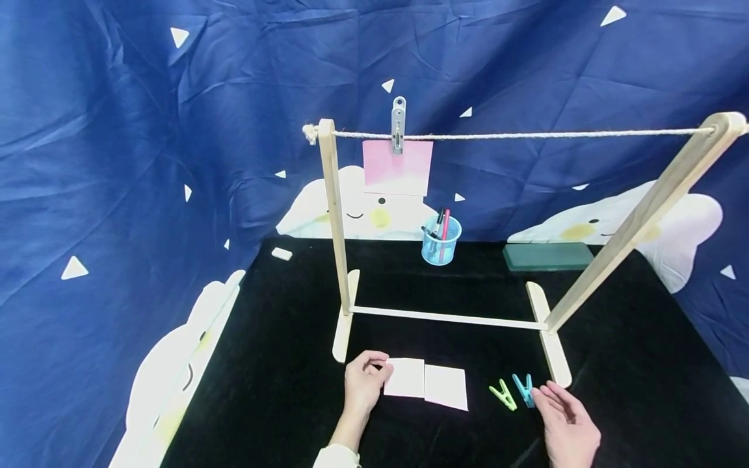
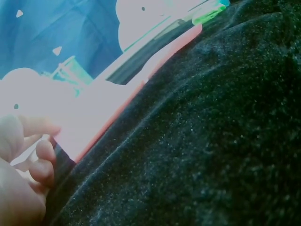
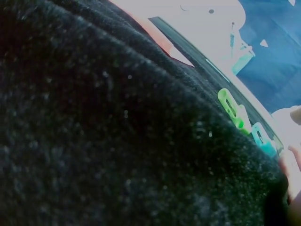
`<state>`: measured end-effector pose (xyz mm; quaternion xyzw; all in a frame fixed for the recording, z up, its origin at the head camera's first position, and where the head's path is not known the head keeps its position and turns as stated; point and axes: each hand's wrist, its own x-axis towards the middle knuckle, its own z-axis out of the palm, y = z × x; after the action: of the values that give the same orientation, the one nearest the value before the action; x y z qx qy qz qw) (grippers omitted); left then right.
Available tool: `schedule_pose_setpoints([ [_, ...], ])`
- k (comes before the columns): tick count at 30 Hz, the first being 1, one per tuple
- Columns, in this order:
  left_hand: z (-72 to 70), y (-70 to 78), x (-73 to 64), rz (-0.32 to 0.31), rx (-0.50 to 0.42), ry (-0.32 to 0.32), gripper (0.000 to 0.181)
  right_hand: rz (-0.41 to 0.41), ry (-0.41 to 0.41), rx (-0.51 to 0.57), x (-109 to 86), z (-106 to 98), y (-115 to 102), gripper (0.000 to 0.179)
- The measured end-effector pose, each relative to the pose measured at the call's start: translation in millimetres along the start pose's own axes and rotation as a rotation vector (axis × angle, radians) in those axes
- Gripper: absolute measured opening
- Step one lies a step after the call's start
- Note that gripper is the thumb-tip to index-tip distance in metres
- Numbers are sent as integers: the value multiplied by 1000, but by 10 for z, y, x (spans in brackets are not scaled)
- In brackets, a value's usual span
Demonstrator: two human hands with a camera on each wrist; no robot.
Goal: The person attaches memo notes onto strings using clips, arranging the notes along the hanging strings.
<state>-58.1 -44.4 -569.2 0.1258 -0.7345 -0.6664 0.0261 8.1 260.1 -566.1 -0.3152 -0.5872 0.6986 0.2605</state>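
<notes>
Two pale pink-white cards [image 1: 404,377] [image 1: 446,386] lie side by side on the black cloth. At the upper left edge of the left card, my left hand [image 1: 364,383] rests with its fingertips touching it; the left wrist view shows the fingers loosely bent beside the card [image 2: 101,110]. On the right, my right hand [image 1: 566,422] has its fingertips against a blue clothespin [image 1: 524,390]. A green clothespin [image 1: 504,395] lies just left of it. Only a few fingers [image 3: 292,165] show at the right wrist view's edge, near both pins.
Behind the cards stands a wooden frame [image 1: 449,318] with a rope [image 1: 544,135] across its top. A grey clip [image 1: 398,127] holds a pink card [image 1: 404,170] on the rope. Farther back are a blue pen cup [image 1: 441,247], a green box [image 1: 547,257] and a white eraser-like block [image 1: 281,253].
</notes>
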Motion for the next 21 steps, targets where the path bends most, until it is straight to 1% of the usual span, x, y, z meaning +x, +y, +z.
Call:
schedule_pose_setpoints([
  [4,-13,-7,1,-10,-28,-21,17,-5,-28,-173,2,19,0,37],
  [9,-23,-6,-4,-9,-44,-32,17,-58,-66,-419,-5,50,-34,45],
  [13,-24,10,-12,-15,-51,-29,18,-55,-74,-575,-4,51,-58,51],
  [17,-8,54,-29,-27,-34,-11,18,-50,-66,-688,3,57,-55,57],
  [21,10,110,-45,-48,-11,-1,17,-83,-53,-741,4,60,-33,58],
])
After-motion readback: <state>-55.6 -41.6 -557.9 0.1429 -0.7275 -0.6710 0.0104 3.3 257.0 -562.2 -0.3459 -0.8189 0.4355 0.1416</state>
